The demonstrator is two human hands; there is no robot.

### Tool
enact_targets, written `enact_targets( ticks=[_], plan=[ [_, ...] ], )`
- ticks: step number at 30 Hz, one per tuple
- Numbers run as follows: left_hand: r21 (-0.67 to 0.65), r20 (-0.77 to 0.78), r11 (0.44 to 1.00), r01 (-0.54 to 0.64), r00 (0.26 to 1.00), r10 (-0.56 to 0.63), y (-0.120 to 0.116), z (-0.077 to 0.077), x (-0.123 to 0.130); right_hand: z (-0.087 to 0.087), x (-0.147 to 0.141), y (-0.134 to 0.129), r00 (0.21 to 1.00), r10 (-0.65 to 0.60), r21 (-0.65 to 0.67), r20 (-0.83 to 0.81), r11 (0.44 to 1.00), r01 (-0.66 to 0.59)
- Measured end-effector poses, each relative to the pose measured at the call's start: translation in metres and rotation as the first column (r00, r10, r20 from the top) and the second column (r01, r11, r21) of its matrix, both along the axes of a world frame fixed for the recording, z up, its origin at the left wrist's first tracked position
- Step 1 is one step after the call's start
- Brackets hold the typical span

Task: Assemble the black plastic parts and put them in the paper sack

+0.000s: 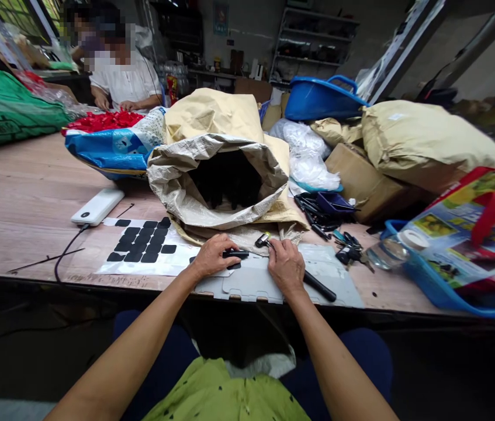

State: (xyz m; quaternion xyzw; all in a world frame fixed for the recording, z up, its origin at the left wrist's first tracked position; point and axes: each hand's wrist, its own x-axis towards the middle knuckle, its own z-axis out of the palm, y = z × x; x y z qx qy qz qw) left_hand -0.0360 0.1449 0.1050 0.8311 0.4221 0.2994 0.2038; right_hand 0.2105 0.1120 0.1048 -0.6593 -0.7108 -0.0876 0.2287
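Observation:
My left hand (214, 255) is closed on a small black part (236, 254), whose end sticks out to the right just above a grey sheet (251, 283). A small hammer (319, 286) is gripped in my right hand (287, 268). Its head, metal with a pale yellow face, points up and left, and its black handle comes out below the hand. Just beyond both hands an open woven sack (216, 225) lies on its side, with dark pieces inside that I cannot make out singly. Left of my left hand, several black rounded patches (144, 241) lie on white paper (118, 267).
On the left are a white power bank (97, 206) with a cable and a blue bag (107, 155) of red pieces. Black parts (312, 213), keys (355, 251), a jar (390, 252) and a blue basin (457, 292) stand right. A person (127, 82) sits across the table.

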Motion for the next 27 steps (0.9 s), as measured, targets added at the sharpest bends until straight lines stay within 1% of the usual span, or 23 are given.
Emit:
enact_targets(
  ticks=[3, 5, 7, 9, 11, 12, 13, 14, 15, 16, 17, 18, 19, 20, 22, 24, 25, 26, 27],
  plan=[
    [-0.009, 0.001, 1.000, 0.004, 1.000, -0.004, 0.000, -0.001, 0.000, 0.001, 0.000, 0.000, 1.000, 0.003, 0.002, 0.001, 1.000, -0.003],
    [-0.010, 0.035, 1.000, 0.029, 0.999, -0.029, 0.000, 0.001, 0.000, 0.002, -0.001, 0.000, 1.000, -0.002, 0.000, 0.000, 1.000, 0.002],
    [0.010, 0.082, 0.998, 0.055, 0.995, -0.056, -0.002, 0.006, 0.000, 0.002, -0.001, 0.000, 1.000, -0.006, -0.007, -0.003, 1.000, 0.006],
    [0.047, 0.110, 0.996, 0.076, 0.991, -0.081, -0.011, 0.015, 0.000, 0.003, 0.000, 0.000, 1.000, -0.004, -0.010, -0.007, 1.000, 0.004],
    [0.062, 0.109, 0.993, 0.104, 0.988, -0.111, -0.031, 0.026, 0.003, 0.003, 0.000, 0.000, 1.000, -0.003, -0.007, -0.006, 1.000, 0.003],
    [0.044, 0.102, 0.989, 0.142, 0.984, -0.146, -0.044, 0.031, 0.005, 0.003, 0.000, -0.001, 1.000, -0.005, -0.006, -0.003, 1.000, 0.005],
    [0.006, 0.091, 0.979, 0.202, 0.975, -0.202, -0.060, 0.035, 0.008, 0.003, 0.000, -0.001, 1.000, -0.006, -0.006, 0.000, 1.000, 0.006],
    [-0.046, 0.074, 0.957, 0.285, 0.957, -0.282, -0.076, 0.036, 0.012, 0.003, -0.001, -0.001, 1.000, -0.008, -0.009, 0.003, 1.000, 0.008],
    [-0.108, 0.052, 0.917, 0.384, 0.923, -0.380, -0.092, 0.034, 0.015, 0.003, -0.001, -0.001, 1.000, -0.011, -0.012, 0.005, 1.000, 0.011],
    [-0.172, 0.031, 0.862, 0.478, 0.877, -0.480, -0.107, 0.027, 0.019, 0.003, -0.001, -0.001, 1.000, -0.012, -0.015, 0.006, 1.000, 0.012],
    [-0.239, 0.017, 0.801, 0.549, 0.827, -0.562, -0.119, 0.015, 0.023, 0.003, -0.001, -0.001, 1.000, -0.013, -0.016, 0.006, 1.000, 0.013],
    [-0.315, 0.012, 0.750, 0.582, 0.792, -0.610, -0.128, -0.002, 0.027, 0.003, -0.001, -0.001, 1.000, -0.013, -0.016, 0.007, 1.000, 0.013],
    [-0.398, 0.017, 0.718, 0.571, 0.787, -0.617, -0.133, -0.023, 0.030, 0.002, -0.001, -0.001, 1.000, -0.014, -0.013, 0.008, 1.000, 0.014],
    [-0.489, 0.023, 0.700, 0.521, 0.810, -0.587, -0.134, -0.046, 0.033, 0.002, -0.001, -0.001, 1.000, -0.013, -0.010, 0.008, 1.000, 0.013],
    [-0.658, -0.010, 0.680, 0.324, 0.898, -0.439, -0.128, -0.096, 0.037, 0.002, -0.001, 0.000, 1.000, -0.011, -0.004, 0.007, 1.000, 0.011],
    [-0.733, -0.100, 0.668, 0.130, 0.950, -0.294, -0.118, -0.140, 0.039, 0.002, 0.000, -0.001, 1.000, -0.011, -0.003, 0.005, 1.000, 0.011],
    [-0.743, -0.135, 0.666, 0.065, 0.960, -0.245, -0.112, -0.157, 0.039, 0.002, 0.000, -0.001, 1.000, -0.011, -0.006, 0.005, 1.000, 0.011],
    [-0.741, -0.156, 0.671, 0.023, 0.966, -0.205, -0.108, -0.171, 0.039, 0.002, 0.000, -0.001, 1.000, -0.011, -0.008, 0.005, 1.000, 0.011],
    [-0.729, -0.162, 0.685, -0.003, 0.972, -0.168, -0.105, -0.180, 0.038, 0.003, 0.000, -0.001, 1.000, -0.011, -0.011, 0.005, 1.000, 0.011]
  ],
)
